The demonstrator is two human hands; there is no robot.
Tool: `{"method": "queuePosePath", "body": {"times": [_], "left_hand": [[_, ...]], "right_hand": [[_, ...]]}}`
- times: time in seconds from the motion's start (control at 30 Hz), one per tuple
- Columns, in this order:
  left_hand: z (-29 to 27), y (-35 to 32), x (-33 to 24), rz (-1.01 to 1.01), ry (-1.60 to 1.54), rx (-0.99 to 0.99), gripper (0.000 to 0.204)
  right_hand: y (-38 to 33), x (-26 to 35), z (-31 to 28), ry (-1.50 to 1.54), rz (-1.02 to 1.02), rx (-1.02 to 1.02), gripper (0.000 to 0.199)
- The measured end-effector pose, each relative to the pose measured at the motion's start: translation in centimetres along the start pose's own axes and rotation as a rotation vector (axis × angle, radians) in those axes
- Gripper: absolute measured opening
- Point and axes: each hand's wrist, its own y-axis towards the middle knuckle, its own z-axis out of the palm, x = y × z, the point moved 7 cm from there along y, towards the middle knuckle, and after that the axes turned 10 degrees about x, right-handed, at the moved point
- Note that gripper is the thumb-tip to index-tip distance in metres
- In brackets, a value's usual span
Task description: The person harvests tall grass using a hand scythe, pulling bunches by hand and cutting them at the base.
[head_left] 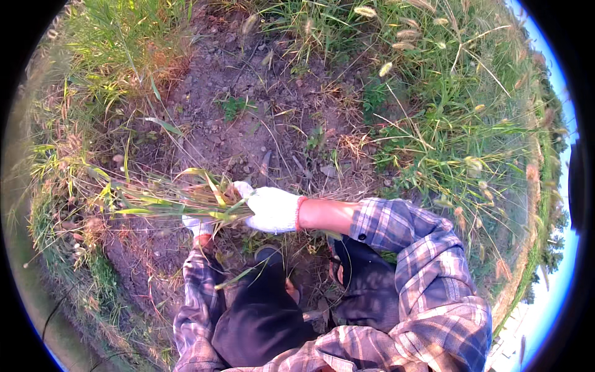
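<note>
A bundle of long grass (180, 199), green and straw-coloured, stretches to the left in front of me just above the soil. Its thick end sits in my right hand (273, 209), which wears a white knitted glove with a red cuff and is closed around the stalks. Beneath the bundle, my left hand (197, 224) shows only in part, also in a white glove. The grass covers its fingers, so their grip is hidden. Both forearms are in plaid sleeves.
Bare brown soil (229, 133) with small stones and dry bits lies ahead. Tall grass with seed heads (446, 124) stands on the right, and more grass (105, 68) on the left. My dark-trousered legs (266, 316) and shoes are below the hands.
</note>
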Motion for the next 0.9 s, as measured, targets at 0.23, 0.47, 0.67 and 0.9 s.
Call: {"method": "queuePosePath", "body": {"times": [0.23, 0.47, 0.67, 0.9], "left_hand": [[-15.5, -28.0, -24.1, 0.818, -0.435, -0.679, 0.021], [-16.5, -28.2, -28.5, 0.940, 0.013, -0.296, 0.085], [-12.2, -26.4, -20.2, 0.613, -0.025, -0.116, 0.048], [-9.8, -30.9, -12.1, 0.378, -0.189, 0.036, 0.049]], "right_hand": [[-4.5, -2.3, 5.0, -0.350, 0.194, 0.110, 0.037], [-8.7, 2.0, 8.7, -0.573, -0.118, 0.158, 0.018], [-12.6, -1.6, 1.3, -0.721, -0.048, -0.068, 0.053], [-9.4, -13.1, -2.2, -0.708, 0.249, -0.296, 0.059]]}}
